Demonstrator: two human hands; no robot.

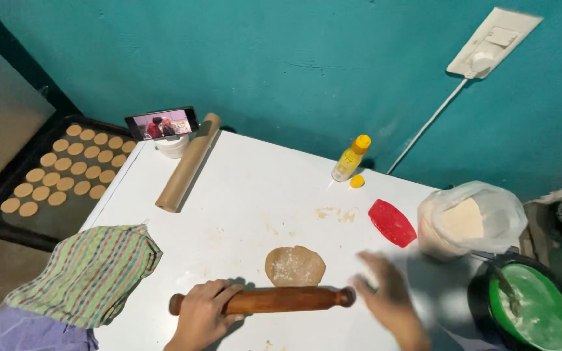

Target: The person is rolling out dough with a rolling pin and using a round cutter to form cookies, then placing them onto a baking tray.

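A flattened round of brown dough, dusted with flour, lies on the white table. Just in front of it rests a wooden rolling pin, lying left to right. My left hand is closed over the pin's left part. My right hand is blurred beside the pin's right end, fingers spread, holding nothing.
A red plastic scraper, a yellow-capped bottle and its loose cap lie further back. A flour bag and green bowl stand at right. At left: striped cloth, paper roll, phone, tray of dough discs.
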